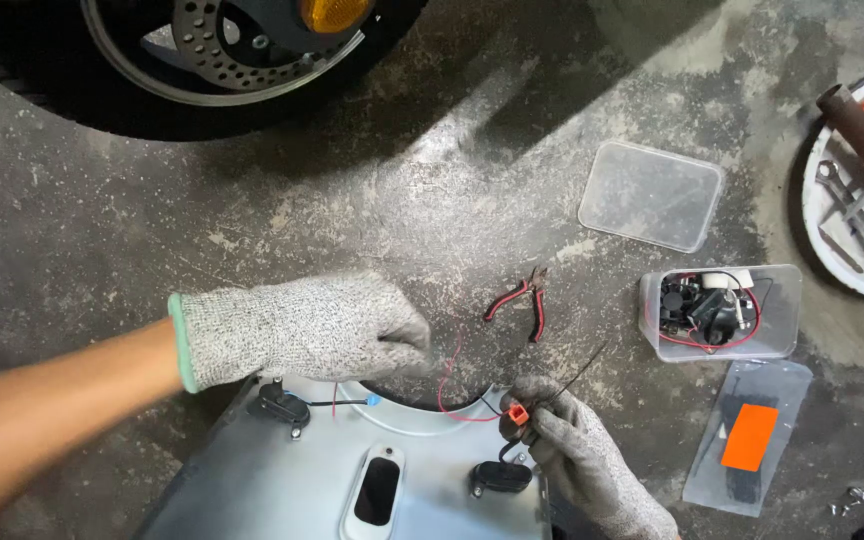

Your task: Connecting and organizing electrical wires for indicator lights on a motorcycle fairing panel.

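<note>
Left hand (pixel 302 328) in a grey glove pinching a thin red wire (pixel 444 385), right hand (pixel 562 440) gripping a small orange plug (pixel 518 414), red-handled pliers (pixel 522 300) at one o'clock, pale blue metal panel (pixel 282 480) underneath

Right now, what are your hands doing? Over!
Left hand pinching the thin red wire above the silver panel. Right hand, grip closed on orange connector and black cable tie. Red-handled pliers on the floor nearby.

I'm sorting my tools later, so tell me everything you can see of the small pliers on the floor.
The pliers lie flat on the bare concrete floor, untouched, between the two gloved hands and the clear plastic tub of parts. They are small, with dark metal jaws and red-and-black grips. The handles are spread apart, pointing left and down; the jaws point up and right.
</note>
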